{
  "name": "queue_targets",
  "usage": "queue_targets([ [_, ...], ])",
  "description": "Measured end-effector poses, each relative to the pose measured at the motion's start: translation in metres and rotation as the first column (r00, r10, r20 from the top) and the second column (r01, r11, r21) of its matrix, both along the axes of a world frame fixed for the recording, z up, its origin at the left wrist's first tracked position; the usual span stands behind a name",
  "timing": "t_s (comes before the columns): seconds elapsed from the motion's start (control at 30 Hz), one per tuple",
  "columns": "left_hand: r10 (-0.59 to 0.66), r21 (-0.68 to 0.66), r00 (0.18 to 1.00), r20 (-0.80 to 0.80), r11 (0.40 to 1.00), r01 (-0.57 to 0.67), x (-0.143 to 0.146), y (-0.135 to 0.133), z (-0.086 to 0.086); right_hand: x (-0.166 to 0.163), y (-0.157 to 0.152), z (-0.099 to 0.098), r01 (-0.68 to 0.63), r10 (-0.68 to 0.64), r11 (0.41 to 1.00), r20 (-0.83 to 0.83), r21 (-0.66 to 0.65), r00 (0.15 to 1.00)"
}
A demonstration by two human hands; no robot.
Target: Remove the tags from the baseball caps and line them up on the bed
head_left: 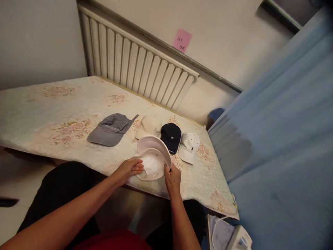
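Observation:
Between my hands is a pale pink baseball cap, tilted so that the underside of its curved brim shows. My left hand holds the side of the crown, fingers together against it. My right hand is closed on the right end of the brim, the thumb on top. Just beyond the held cap lie a cream cap, a navy cap and a white cap in a row. To the left rests a grey cap with its strap sticking out to the right.
The caps lie on a bed with a floral cover. A white radiator stands along its far side, under a pink note on the wall. A blue curtain hangs at right. A white device with a cord sits at lower right.

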State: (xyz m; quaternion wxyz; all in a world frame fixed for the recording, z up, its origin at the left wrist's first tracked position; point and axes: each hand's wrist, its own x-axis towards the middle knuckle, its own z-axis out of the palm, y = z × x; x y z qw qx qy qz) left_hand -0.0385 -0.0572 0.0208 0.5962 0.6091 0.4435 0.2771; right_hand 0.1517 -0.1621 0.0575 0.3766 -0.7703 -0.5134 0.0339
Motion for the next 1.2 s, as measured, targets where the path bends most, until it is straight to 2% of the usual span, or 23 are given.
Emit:
queue_targets([
  [0.03,0.026,-0.160,0.989,0.145,0.987,-0.003,-0.002,0.000,0.002,0.000,0.000,-0.001,-0.005,0.005,1.000,0.004,0.010,1.000],
  [0.07,0.087,-0.340,0.950,0.301,0.940,0.021,-0.002,0.000,0.005,0.000,0.000,-0.002,-0.012,0.012,1.000,0.006,0.023,1.000],
  [0.13,0.283,-0.633,0.798,0.531,0.759,0.152,-0.001,0.000,0.011,0.000,-0.002,-0.003,-0.043,0.043,0.997,0.000,0.062,0.999],
  [0.17,0.372,-0.704,0.722,0.583,0.675,0.221,0.001,0.000,0.014,0.000,-0.004,-0.004,-0.070,0.071,0.993,-0.007,0.095,0.997],
  [0.2,0.429,-0.729,0.666,0.611,0.633,0.260,0.002,0.000,0.018,0.001,-0.006,-0.004,-0.102,0.105,0.986,-0.014,0.135,0.994],
  [0.23,0.474,-0.733,0.612,0.633,0.621,0.277,0.004,0.000,0.021,0.002,-0.009,-0.004,-0.133,0.139,0.974,-0.021,0.184,0.990],
  [0.3,0.531,-0.727,0.531,0.660,0.630,0.273,0.006,-0.001,0.028,0.004,-0.013,-0.005,-0.171,0.192,0.943,-0.045,0.284,0.980],
  [0.33,0.536,-0.727,0.525,0.661,0.632,0.269,0.006,-0.001,0.032,0.005,-0.015,-0.005,-0.165,0.199,0.930,-0.073,0.328,0.977],
  [0.4,0.496,-0.741,0.589,0.638,0.603,0.296,0.004,-0.003,0.039,0.007,-0.017,-0.007,-0.082,0.171,0.918,-0.201,0.388,0.964],
  [0.47,0.414,-0.753,0.674,0.612,0.566,0.336,0.001,-0.004,0.045,0.006,-0.017,-0.010,0.079,0.110,0.920,-0.448,0.383,0.887],
  [0.53,0.368,-0.727,0.687,0.626,0.594,0.344,-0.003,-0.006,0.047,0.004,-0.016,-0.014,0.209,0.076,0.933,-0.726,0.294,0.683],
  [0.6,0.346,-0.674,0.666,0.662,0.662,0.327,-0.006,-0.008,0.045,-0.001,-0.017,-0.018,0.240,0.112,0.945,-0.908,0.222,0.403],
  [0.63,0.333,-0.651,0.657,0.676,0.689,0.320,-0.007,-0.008,0.043,-0.003,-0.017,-0.021,0.242,0.148,0.946,-0.953,0.214,0.266],
  [0.7,0.297,-0.626,0.664,0.686,0.706,0.330,-0.008,-0.010,0.040,-0.008,-0.020,-0.026,0.266,0.215,0.940,-0.976,0.213,0.023],
  [0.77,0.271,-0.626,0.677,0.684,0.695,0.354,-0.009,-0.011,0.036,-0.012,-0.022,-0.031,0.290,0.243,0.938,-0.958,0.191,-0.154],
  [0.8,0.268,-0.633,0.682,0.681,0.684,0.363,-0.010,-0.012,0.035,-0.013,-0.023,-0.034,0.290,0.242,0.941,-0.947,0.176,-0.211],
  [0.87,0.278,-0.657,0.690,0.668,0.655,0.372,-0.010,-0.013,0.032,-0.014,-0.024,-0.039,0.280,0.225,0.948,-0.938,0.149,-0.263],
  [0.97,0.293,-0.683,0.697,0.654,0.624,0.379,-0.009,-0.012,0.025,-0.012,-0.026,-0.046,0.290,0.214,0.948,-0.939,0.132,-0.270],
  [1.13,0.271,-0.686,0.692,0.670,0.582,0.436,-0.011,-0.009,0.014,-0.011,-0.031,-0.046,0.280,0.286,0.937,-0.922,0.211,-0.262],
  [1.2,0.251,-0.658,0.667,0.702,0.586,0.472,-0.012,-0.009,0.012,-0.012,-0.034,-0.043,0.244,0.312,0.936,-0.916,0.252,-0.252],
])
